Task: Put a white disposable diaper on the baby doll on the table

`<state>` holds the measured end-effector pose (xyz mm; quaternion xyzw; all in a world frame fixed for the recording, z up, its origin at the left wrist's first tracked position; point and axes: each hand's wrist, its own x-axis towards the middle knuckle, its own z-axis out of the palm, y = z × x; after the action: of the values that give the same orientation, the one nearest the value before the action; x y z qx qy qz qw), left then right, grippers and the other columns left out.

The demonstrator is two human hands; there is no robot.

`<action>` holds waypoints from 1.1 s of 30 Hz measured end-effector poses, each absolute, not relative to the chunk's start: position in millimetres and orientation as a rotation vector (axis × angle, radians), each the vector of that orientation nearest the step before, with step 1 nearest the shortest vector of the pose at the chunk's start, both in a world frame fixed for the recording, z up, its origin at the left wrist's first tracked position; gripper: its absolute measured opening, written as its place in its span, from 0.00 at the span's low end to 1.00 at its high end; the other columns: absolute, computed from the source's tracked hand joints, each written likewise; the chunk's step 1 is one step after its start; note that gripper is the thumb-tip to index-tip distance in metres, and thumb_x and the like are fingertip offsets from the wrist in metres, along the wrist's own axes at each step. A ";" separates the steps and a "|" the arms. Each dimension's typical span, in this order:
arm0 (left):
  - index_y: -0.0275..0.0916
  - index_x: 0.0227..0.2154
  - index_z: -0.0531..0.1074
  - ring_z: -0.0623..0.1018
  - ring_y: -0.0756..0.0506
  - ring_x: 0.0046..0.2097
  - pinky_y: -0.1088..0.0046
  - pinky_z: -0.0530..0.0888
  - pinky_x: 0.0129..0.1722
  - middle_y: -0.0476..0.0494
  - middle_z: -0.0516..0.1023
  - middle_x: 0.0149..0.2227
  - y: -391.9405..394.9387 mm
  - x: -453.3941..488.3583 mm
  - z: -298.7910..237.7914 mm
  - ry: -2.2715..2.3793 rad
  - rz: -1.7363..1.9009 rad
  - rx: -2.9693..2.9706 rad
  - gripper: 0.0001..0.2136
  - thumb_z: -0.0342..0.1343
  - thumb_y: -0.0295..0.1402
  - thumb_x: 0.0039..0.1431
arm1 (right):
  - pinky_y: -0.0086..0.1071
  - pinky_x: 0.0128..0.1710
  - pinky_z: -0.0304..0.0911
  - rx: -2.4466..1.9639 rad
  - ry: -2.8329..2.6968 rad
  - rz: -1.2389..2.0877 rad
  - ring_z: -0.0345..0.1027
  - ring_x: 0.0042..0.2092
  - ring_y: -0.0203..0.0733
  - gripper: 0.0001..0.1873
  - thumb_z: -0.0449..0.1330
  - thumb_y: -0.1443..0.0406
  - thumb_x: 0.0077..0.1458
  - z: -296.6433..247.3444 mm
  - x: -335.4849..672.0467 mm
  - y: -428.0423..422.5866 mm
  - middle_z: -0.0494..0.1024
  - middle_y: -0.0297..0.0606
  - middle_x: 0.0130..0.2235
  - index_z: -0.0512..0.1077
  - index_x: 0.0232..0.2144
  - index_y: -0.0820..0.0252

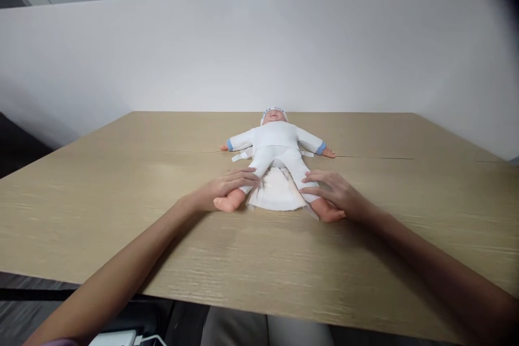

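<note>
A baby doll (pixel 277 132) in a white suit with blue cuffs lies on its back, arms spread and legs apart, its head at the far end. Under its bottom lies an unfolded white diaper (pixel 279 193), the front part flat between the legs. The diaper's tabs stick out at both sides of the waist. My left hand (pixel 229 184) is closed over the doll's lower leg on the left, just above the bare foot. On the other side, my right hand (pixel 330 189) has its fingers curled over the lower leg. Both thumbs are mostly hidden.
The wooden table (pixel 194 259) has a seam across it near the doll's arms. Behind it stands a white partition (pixel 259 48). Below the near edge are my lap (pixel 239 327) and a white device (pixel 113 338) with a cable.
</note>
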<state>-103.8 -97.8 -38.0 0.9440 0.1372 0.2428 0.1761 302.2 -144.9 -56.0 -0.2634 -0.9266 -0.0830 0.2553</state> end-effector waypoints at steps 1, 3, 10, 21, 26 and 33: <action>0.45 0.66 0.66 0.67 0.34 0.70 0.47 0.67 0.69 0.36 0.72 0.66 -98.0 -104.1 -40.0 0.392 0.662 2.686 0.27 0.60 0.30 0.65 | 0.49 0.62 0.65 -0.725 -2.519 -0.237 0.67 0.65 0.52 0.19 0.52 0.71 0.70 -57.6 302.4 -144.1 0.76 0.46 0.60 0.76 0.55 0.52; 0.48 0.68 0.64 0.63 0.34 0.72 0.46 0.66 0.70 0.38 0.69 0.68 -98.8 -103.7 -40.2 0.405 0.588 2.699 0.31 0.62 0.27 0.63 | 0.48 0.62 0.66 -0.756 -2.521 -0.234 0.68 0.65 0.51 0.18 0.53 0.71 0.70 -58.0 302.0 -144.9 0.76 0.45 0.60 0.77 0.55 0.51; 0.51 0.70 0.61 0.59 0.38 0.75 0.46 0.64 0.71 0.43 0.67 0.70 -104.5 -102.4 -32.3 0.460 0.448 2.698 0.35 0.55 0.17 0.63 | 0.48 0.63 0.67 -0.850 -2.536 -0.075 0.68 0.65 0.50 0.21 0.52 0.70 0.71 -54.3 301.5 -151.2 0.75 0.44 0.62 0.77 0.57 0.49; 0.44 0.55 0.70 0.69 0.36 0.64 0.52 0.74 0.60 0.40 0.77 0.53 -122.8 -81.5 -12.6 0.814 0.467 2.509 0.13 0.49 0.36 0.73 | 0.47 0.65 0.67 -0.977 -2.400 0.505 0.70 0.64 0.49 0.19 0.50 0.64 0.71 -30.4 310.0 -143.6 0.78 0.36 0.60 0.79 0.53 0.47; 0.42 0.55 0.66 0.69 0.32 0.56 0.52 0.75 0.52 0.38 0.75 0.52 -140.4 -60.4 -14.2 0.971 0.444 2.591 0.30 0.65 0.54 0.58 | 0.54 0.57 0.69 -1.182 -2.469 0.150 0.70 0.60 0.60 0.28 0.63 0.50 0.64 -23.9 271.1 -176.3 0.75 0.49 0.58 0.71 0.62 0.52; 0.41 0.47 0.72 0.67 0.35 0.55 0.52 0.70 0.58 0.39 0.74 0.53 -144.6 -50.8 -27.1 1.026 0.506 2.783 0.08 0.55 0.30 0.66 | 0.50 0.52 0.69 -1.251 -2.426 -0.221 0.70 0.53 0.58 0.16 0.61 0.61 0.67 -41.1 240.3 -190.2 0.73 0.53 0.53 0.76 0.54 0.58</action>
<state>-50.8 -144.6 -27.1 0.9228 0.3403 0.1679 0.0664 240.3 -190.2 -41.1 -0.4477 -0.8679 -0.0789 0.2001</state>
